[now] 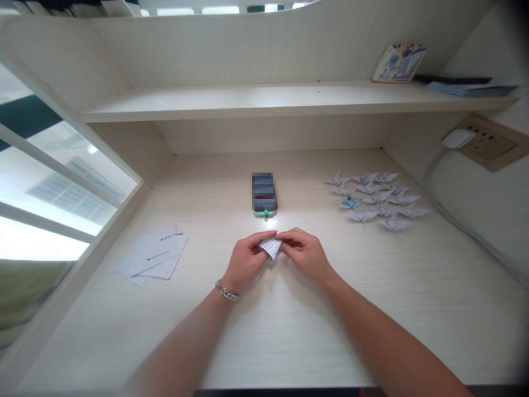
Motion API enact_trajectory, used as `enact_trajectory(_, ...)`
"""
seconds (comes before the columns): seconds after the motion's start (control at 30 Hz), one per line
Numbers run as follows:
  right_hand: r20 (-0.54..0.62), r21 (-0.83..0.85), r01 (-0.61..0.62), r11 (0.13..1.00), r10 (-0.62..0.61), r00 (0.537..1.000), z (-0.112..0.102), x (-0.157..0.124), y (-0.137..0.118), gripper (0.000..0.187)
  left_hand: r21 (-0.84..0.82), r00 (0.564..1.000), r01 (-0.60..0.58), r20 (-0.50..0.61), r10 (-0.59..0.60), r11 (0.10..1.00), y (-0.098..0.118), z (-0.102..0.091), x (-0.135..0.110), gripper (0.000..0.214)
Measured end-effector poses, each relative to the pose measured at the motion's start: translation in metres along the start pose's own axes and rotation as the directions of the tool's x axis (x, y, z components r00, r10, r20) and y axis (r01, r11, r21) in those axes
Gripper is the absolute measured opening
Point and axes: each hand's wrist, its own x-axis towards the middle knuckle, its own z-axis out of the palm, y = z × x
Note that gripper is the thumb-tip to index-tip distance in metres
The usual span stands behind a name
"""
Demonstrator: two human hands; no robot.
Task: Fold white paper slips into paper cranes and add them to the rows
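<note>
A small folded piece of white paper (271,248) is held between my two hands above the desk. My left hand (249,258) pinches its left side, thumb below and fingers along the top edge. On the right side, my right hand (305,252) grips it between thumb and fingertips. Some light blue shows at the paper's lower edge. Just beyond my hands lies a phone (264,192) with a blurred screen and a green piece at its near end. Several white folded paper cranes (374,198) stand in a group at the right, with a light blue crane (350,202) among them.
Loose paper sheets (159,256) lie overlapping on the desk at the left. A shelf (231,102) spans the back, with a small printed box (399,63) on it. A grey cable (450,218) runs from a wall socket (491,140) down the right side.
</note>
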Motion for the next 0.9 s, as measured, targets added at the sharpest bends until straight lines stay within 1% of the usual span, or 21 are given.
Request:
enact_trajectory(0.07, -0.036, 0.037, -0.057, 0.998, 0.058, 0.998, 0.0013, -0.0001, 0.0025, 0.015, -0.006, 1.000, 0.013, -0.006, -0.013, 1.000, -0.0004, -0.0002, -0.0002, 0.032)
enact_trajectory(0.13, -0.047, 0.053, -0.077, 0.996, 0.080, 0.996, 0.0014, -0.0003, 0.0039, 0.013, -0.001, 1.000, 0.010, -0.002, -0.010, 1.000, -0.0004, -0.0004, -0.0009, 0.031)
enact_trajectory(0.27, -0.020, 0.022, -0.030, 0.999, 0.030, 0.999, -0.0006, 0.0000, 0.0020, 0.013, 0.077, 1.000, -0.018, 0.008, 0.018, 0.997, 0.0004, -0.0014, -0.0020, 0.032)
enact_trajectory(0.37, -0.007, 0.020, -0.025, 0.999, 0.025, 1.000, -0.0007, 0.0002, -0.0005, 0.015, 0.121, 1.000, 0.010, -0.028, -0.007, 0.993, 0.0013, -0.0020, -0.0014, 0.027)
enact_trajectory(0.43, -0.017, 0.038, -0.052, 0.998, 0.052, 0.998, 0.0004, 0.0002, -0.0012, 0.017, 0.071, 0.998, 0.044, -0.049, -0.040, 0.996, 0.0016, -0.0017, -0.0003, 0.023)
enact_trajectory(0.5, -0.017, 0.073, -0.096, 0.993, 0.097, 0.995, 0.0017, 0.0003, -0.0010, 0.020, -0.024, 0.996, 0.075, -0.044, -0.076, 0.997, 0.0013, -0.0010, 0.0009, 0.023)
enact_trajectory(0.6, 0.029, 0.123, -0.156, 0.980, 0.153, 0.988, 0.0028, 0.0008, -0.0002, 0.022, -0.104, 0.992, 0.121, -0.019, -0.124, 0.987, -0.0006, 0.0000, 0.0021, 0.028)
enact_trajectory(0.67, 0.052, 0.153, -0.179, 0.972, 0.173, 0.984, 0.0032, 0.0014, 0.0008, 0.023, -0.103, 0.990, 0.138, -0.020, -0.141, 0.985, -0.0025, 0.0003, 0.0026, 0.030)
enact_trajectory(0.77, 0.046, 0.204, -0.199, 0.959, 0.193, 0.980, 0.0035, 0.0022, 0.0029, 0.026, -0.088, 0.988, 0.147, -0.023, -0.150, 0.985, -0.0052, 0.0002, 0.0031, 0.031)
enact_trajectory(0.9, 0.042, 0.205, -0.215, 0.955, 0.211, 0.977, 0.0034, 0.0029, 0.0057, 0.021, -0.062, 0.988, 0.155, -0.018, -0.156, 0.986, -0.0071, -0.0004, 0.0035, 0.033)
